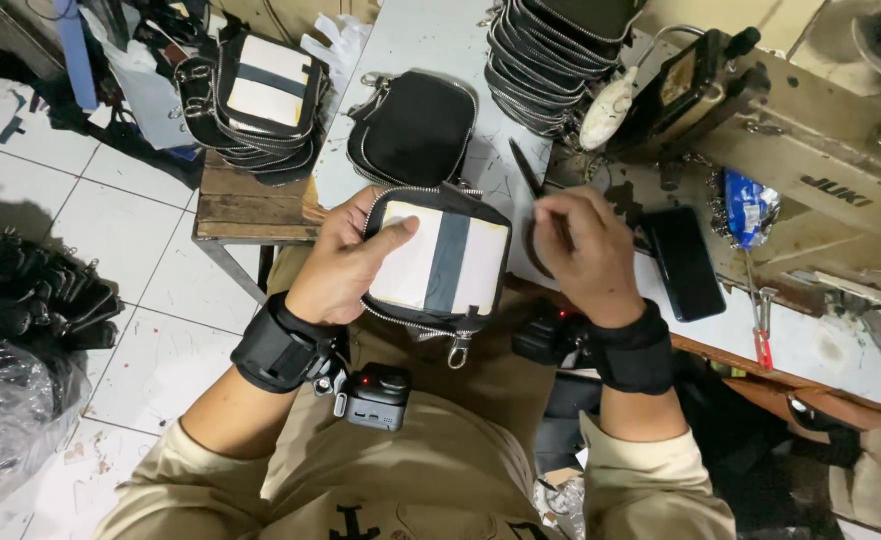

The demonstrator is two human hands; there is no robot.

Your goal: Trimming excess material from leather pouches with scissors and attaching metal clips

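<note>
**One pouch in hand, a pile done on each side**

Our left hand (345, 268) has its grip clenched on the pouch (442, 262), thumb pressed across its cream panel and fingers curled behind the left edge. The pouch is held up over our lap, just off the near edge of the worktop (410, 40), cream face with a dark stripe turned upward, zip running round its rim and a metal clasp hanging from its lower corner. Our right hand (582, 255) is closed on itself just beside the pouch's right edge; something thin and dark seems pinched in it, but we cannot tell what it is.

We judge the work well along but not finished: a stack of pouches (550, 55) stands at the far side of the worktop, another pile (260, 95) sits on the stool (250, 205) to our left, and one black pouch (415, 125) lies alone just beyond the one we hold.

Room is tight. The sewing machine (760, 130) fills the right, with a phone (683, 262) and a red-handled tool (762, 330) near our right wrist. A strip of bare worktop lies between the lone pouch and the stack. To our left the stool's edge sits close to our wrist, with tiled floor (110, 230) beyond.
</note>
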